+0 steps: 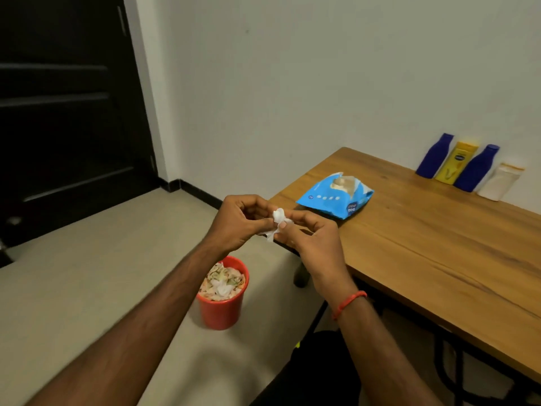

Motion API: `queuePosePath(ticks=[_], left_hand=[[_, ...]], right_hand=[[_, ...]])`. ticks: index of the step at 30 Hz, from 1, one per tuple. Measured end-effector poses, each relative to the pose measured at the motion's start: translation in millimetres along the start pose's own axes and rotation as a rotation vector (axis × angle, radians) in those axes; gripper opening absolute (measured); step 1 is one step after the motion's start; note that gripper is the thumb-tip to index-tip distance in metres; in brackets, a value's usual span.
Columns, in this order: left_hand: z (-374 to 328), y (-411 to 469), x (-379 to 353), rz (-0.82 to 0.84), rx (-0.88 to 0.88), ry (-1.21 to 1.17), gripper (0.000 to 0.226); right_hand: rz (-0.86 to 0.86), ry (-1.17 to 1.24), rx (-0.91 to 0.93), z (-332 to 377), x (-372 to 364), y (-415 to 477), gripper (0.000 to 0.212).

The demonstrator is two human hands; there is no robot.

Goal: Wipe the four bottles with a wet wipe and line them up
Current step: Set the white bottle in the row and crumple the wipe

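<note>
A plain home room: dark panelled door [67, 112], bare white wall [292, 83], wooden surface [439, 259] holding toiletry bottles [468, 168], and a red waste bin [224, 303] on the tiled floor [87, 273].

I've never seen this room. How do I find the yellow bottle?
Find the wooden table against the white wall. At its far end, in the row standing by the wall, the yellow bottle is second from the left. It stands between the left blue bottle and the right blue bottle, and it is the only yellow one there.
</note>
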State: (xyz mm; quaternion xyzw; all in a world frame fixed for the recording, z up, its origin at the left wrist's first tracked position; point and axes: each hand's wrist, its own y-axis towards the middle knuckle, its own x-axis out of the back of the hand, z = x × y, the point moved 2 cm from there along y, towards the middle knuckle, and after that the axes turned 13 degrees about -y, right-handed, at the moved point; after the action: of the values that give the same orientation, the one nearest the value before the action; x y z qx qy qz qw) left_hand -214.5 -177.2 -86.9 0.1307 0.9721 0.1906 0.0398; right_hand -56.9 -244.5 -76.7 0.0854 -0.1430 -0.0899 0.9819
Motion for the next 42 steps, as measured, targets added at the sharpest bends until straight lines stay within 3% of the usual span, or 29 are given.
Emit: queuePosePath(ticks=[13,21,26,34,42], left_hand=[[73.7,-12.5,103.9,-0.006,0.242,0.158,0.017],[127.1,-21.6,128.8,-0.068,0.362,0.121,0.018],[154.7,-14.6,137.9,-0.172,0.386,0.165,0.027],[189.2,-7.2,151.6,-0.338,0.403,0.216,0.021],[201.1,5.5,151.4,-0.398,0.397,0.224,0.021]], right_hand=[[0.101,-0.092,-0.113,-67.6,-106.2,23.4,0.015],[0.079,-0.141,-0.199,-115.4,-143.9,42.2,0.016],[0.043,-0.24,-0.199,-141.4,-159.1,62.1,0.018],[0.106,-0.39,-0.256,-185.3,-175.3,89.8,0.011],[0.109,-0.35,-0.323,-210.0,-200.4,141.7,0.032]])
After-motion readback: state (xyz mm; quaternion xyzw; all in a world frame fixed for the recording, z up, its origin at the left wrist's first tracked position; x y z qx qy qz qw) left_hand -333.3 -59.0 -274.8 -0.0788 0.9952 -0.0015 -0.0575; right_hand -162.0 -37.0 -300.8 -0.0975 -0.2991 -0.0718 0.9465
